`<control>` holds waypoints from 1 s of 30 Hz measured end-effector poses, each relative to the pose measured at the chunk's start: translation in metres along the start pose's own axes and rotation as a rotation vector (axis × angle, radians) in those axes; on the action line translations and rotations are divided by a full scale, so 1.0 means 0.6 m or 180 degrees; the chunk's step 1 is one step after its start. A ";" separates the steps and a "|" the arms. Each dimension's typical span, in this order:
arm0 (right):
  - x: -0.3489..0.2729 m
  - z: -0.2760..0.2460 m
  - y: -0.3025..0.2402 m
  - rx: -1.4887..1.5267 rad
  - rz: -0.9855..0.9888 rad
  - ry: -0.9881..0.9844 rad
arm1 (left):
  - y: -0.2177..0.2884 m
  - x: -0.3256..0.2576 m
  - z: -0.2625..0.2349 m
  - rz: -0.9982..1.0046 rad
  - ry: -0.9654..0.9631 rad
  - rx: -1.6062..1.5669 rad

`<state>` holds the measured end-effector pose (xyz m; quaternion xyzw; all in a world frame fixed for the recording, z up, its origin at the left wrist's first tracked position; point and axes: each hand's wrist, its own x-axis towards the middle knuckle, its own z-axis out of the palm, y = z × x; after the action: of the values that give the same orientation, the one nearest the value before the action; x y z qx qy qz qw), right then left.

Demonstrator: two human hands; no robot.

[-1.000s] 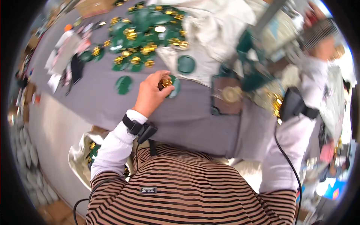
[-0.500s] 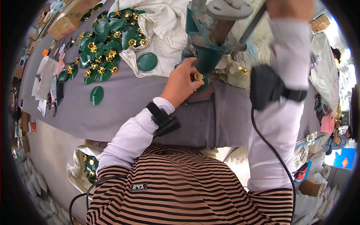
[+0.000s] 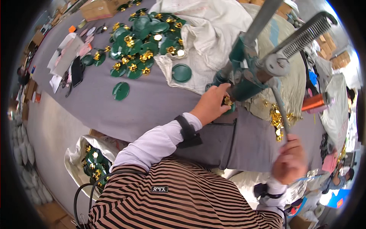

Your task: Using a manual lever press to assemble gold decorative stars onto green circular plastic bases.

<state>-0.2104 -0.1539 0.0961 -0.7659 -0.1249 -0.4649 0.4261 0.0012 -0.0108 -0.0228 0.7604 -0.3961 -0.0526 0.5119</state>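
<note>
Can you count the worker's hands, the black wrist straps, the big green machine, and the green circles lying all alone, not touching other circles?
Worker's bare hands: 2
Black wrist straps: 2
Green metal press: 1
Flat round green discs lying alone: 2
Total: 7

Pale floor [image 3: 49, 141] beside grey-covered table [image 3: 97, 105]

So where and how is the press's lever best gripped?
Likely the lever by its low end, from the person's side, in a wrapping grip: it's a slim bar reaching out from the press, and the right hand holds that end.
</note>
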 end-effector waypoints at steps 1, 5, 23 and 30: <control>0.049 -0.001 0.004 0.0277 0.0002 0.0012 | -0.009 0.000 0.002 -0.0005 -0.0044 -0.0013; 0.278 0.025 0.067 0.0323 0.0309 0.0582 | -0.001 -0.003 0.001 -0.0045 -0.0128 -0.0087; 0.403 0.046 0.174 0.0325 0.1068 0.0759 | -0.003 -0.420 -0.564 -0.2321 -0.0502 0.2310; 0.415 0.051 0.185 0.0478 0.1237 0.0646 | -0.055 -0.246 -0.463 -0.0957 0.0809 0.1642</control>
<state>0.0068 -0.2487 0.2343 -0.6911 0.0342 -0.4382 0.5738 0.0540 0.2962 0.0327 0.9156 -0.2125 0.0699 0.3342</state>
